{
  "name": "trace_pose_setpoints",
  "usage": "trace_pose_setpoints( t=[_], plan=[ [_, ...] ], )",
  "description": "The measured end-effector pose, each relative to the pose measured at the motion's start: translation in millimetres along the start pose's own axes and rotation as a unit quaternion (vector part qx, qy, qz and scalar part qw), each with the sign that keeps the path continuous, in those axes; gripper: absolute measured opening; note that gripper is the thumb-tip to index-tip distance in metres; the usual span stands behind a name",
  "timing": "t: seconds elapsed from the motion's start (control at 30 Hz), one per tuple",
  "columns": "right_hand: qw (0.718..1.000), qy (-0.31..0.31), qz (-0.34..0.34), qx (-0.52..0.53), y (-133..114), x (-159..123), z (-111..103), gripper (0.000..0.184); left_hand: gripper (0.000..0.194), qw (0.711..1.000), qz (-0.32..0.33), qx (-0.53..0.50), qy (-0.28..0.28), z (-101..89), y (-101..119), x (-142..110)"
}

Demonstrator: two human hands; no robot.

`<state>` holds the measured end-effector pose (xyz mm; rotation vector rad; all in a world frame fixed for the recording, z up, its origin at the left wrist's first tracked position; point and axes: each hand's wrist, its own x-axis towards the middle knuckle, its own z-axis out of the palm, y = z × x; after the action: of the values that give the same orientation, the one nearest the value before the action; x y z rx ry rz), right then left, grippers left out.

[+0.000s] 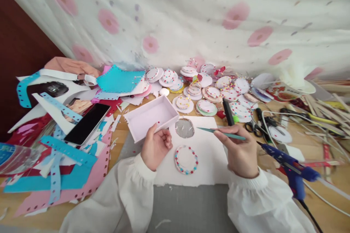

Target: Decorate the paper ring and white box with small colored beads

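My right hand [243,149] grips teal tweezers [229,134], their tips pointing left beside the round hole in a white sheet [207,174]. Through that hole shows the grey mat. Below the hole lies a ring edged with red, blue and white beads [197,164]. My left hand [156,147] is at the front edge of an open pale box [153,111], thumb up and fingers curled inward. A tiny red piece shows by the thumb tip; what the curled fingers hold, if anything, is hidden.
Many beaded discs [206,106] are stacked along the back. Coloured scraps and a black phone [87,123] cover the left side. To the right are a blue glue gun [290,167] with its cable, scissors [254,127], a paper bowl [287,91] and wooden sticks [314,109].
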<state>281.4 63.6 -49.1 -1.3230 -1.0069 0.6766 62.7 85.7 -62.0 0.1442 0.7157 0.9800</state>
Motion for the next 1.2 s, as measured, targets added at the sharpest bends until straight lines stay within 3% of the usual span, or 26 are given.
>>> trace_pose_setpoints(
  t=[0.13,0.23,0.33,0.5,0.77,1.07,1.2],
  plan=[
    [0.998,0.016,0.053,0.012,21,-15,-11,0.021,0.023,0.988,0.054,0.140,-0.030,-0.8,-5,0],
    [0.998,-0.021,0.064,0.017,21,-20,-10,0.021,0.013,0.944,0.063,0.317,-0.065,2.5,-11,-4],
    [0.995,-0.058,0.075,0.025,15,-24,-7,0.021,0.010,0.914,0.069,0.392,-0.077,7.1,-14,-8],
    [0.992,-0.085,0.090,0.007,6,-31,-4,0.021,0.008,0.909,0.125,0.394,-0.057,7.6,-19,-10],
    [0.991,-0.110,0.074,-0.024,1,-35,3,0.020,0.009,0.928,0.102,0.357,-0.025,13.8,-22,-12],
    [0.991,-0.100,0.090,0.003,4,-36,1,0.019,0.008,0.911,0.126,0.391,-0.042,12.0,-21,-11],
    [0.989,-0.112,0.094,-0.001,6,-35,1,0.020,0.009,0.923,0.121,0.365,-0.036,15.3,-20,-12]
  ],
)
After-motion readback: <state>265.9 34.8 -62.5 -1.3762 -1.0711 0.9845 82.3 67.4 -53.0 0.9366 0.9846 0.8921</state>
